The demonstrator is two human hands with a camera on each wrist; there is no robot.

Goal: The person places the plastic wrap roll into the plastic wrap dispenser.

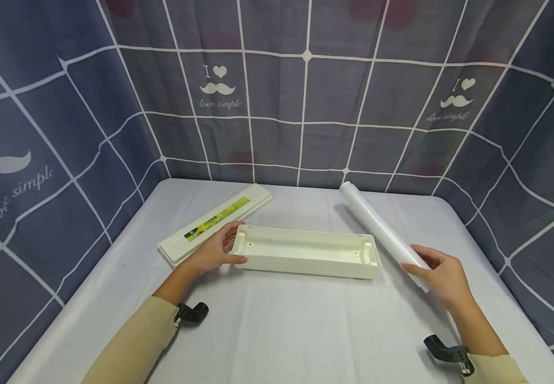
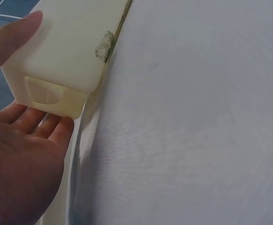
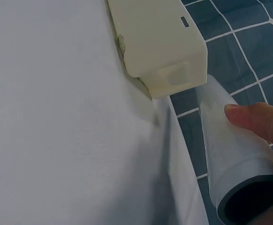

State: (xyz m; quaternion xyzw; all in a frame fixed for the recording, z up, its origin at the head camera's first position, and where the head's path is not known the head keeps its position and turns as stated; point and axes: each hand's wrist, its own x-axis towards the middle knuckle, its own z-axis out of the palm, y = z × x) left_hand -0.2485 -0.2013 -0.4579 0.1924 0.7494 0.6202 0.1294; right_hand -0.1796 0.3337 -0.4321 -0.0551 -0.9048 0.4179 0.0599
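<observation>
A long cream plastic box (image 1: 300,264) lies open side up on the table, its inside bare except for moulded ends. My left hand (image 1: 217,248) grips its left end, thumb at the front and fingers behind. In the left wrist view the thumb lies along the box wall (image 2: 73,42) and the fingertips meet its end. My right hand (image 1: 444,274) holds the near end of a white roll of plastic film (image 1: 384,226), which slants away to the back. The right wrist view shows the roll's dark hollow core (image 3: 251,199) and the thumb on the film.
Behind the left hand lies a long cream lid (image 1: 257,194) with a green label (image 1: 216,218). White cloth (image 1: 291,330) covers the table. Dark blue-grey checked curtains (image 1: 277,96) stand at the back and both sides. Black wrist mounts (image 1: 192,313) sit at both sleeves.
</observation>
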